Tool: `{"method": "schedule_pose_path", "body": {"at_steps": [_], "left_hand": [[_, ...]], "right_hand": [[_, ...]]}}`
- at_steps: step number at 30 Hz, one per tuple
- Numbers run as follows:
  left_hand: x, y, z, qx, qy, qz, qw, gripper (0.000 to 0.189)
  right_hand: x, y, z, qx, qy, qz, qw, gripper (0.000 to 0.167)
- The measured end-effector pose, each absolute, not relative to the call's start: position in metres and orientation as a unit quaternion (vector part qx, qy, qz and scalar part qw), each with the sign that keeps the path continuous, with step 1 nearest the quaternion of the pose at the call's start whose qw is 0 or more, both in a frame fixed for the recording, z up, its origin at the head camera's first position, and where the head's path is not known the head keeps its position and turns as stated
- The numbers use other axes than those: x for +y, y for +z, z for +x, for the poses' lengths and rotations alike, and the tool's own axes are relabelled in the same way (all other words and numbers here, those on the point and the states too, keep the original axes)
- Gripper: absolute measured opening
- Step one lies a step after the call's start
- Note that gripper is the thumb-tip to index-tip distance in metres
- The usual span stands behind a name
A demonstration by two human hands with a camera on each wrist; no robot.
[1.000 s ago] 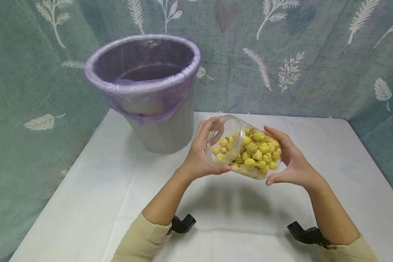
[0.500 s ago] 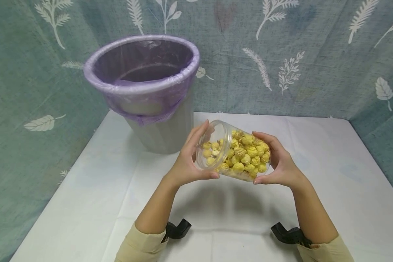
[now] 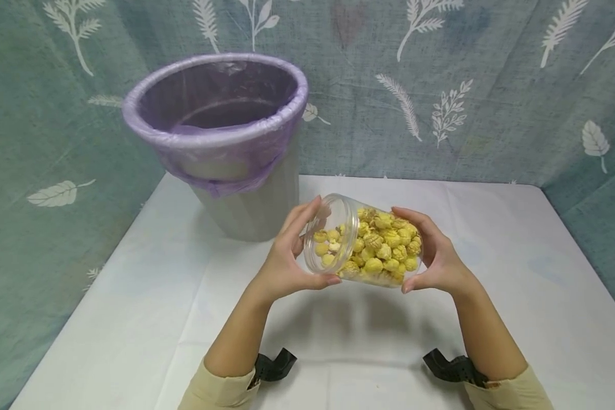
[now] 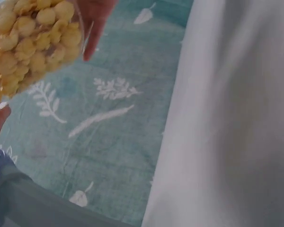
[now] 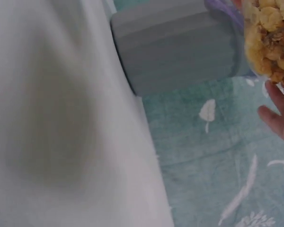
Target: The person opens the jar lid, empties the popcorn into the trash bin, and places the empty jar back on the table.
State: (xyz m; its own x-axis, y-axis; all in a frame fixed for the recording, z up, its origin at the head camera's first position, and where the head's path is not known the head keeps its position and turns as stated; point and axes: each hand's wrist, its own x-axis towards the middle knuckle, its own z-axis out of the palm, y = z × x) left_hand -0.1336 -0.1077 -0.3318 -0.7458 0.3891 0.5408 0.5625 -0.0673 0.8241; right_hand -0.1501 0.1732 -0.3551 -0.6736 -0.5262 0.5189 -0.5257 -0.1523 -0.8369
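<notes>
Popcorn [image 3: 381,247], yellow and rounded, lies in a transparent plastic cylindrical jar [image 3: 349,229], held slantwise on its side above the white cloth-covered desk [image 3: 517,273], mouth facing left. The left hand [image 3: 286,267] grips it beside the rim, thumb below; the right hand's [image 3: 439,261] grip curls round the base. Compared with a second ago, jar and hands sit slightly farther left and nearer the person, and the jar's slant is gentler; the grey ribbed bin [image 3: 253,205] with its purple plastic liner [image 3: 230,165] stands in the same spot. The bin is near the left fingers. Bare desk stretches rightward from the right hand; the green leaf-patterned curtain [image 3: 359,154] borders the back edge.
</notes>
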Motion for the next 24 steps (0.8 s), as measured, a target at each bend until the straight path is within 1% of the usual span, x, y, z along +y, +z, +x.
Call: {"method": "schedule_pose_path", "body": {"at_steps": [5,9,11,15,20,24], "left_hand": [[-0.106,-0.334,-0.134,-0.650,-0.641,-0.392,0.117,0.114],[-0.106,-0.333,-0.135,-0.641,-0.632,-0.416,0.132,0.117],[-0.107,-0.332,-0.135,-0.642,-0.629,-0.418,0.132,0.118],[-0.109,-0.329,-0.133,-0.657,-0.625,-0.405,0.113,0.118],[-0.110,-0.328,-0.134,-0.658,-0.622,-0.414,0.094,0.115],[-0.107,-0.331,-0.136,-0.654,-0.623,-0.417,0.101,0.115]], "right_hand": [[0.175,-0.351,-0.146,0.689,-0.600,-0.406,0.007,0.114],[0.177,-0.347,-0.144,0.731,-0.553,-0.400,0.012,0.121],[0.176,-0.345,-0.143,0.737,-0.547,-0.398,0.009,0.122],[0.173,-0.345,-0.144,0.724,-0.564,-0.397,-0.004,0.119],[0.170,-0.351,-0.147,0.692,-0.598,-0.404,0.004,0.114],[0.170,-0.355,-0.149,0.672,-0.614,-0.415,0.006,0.111]]}}
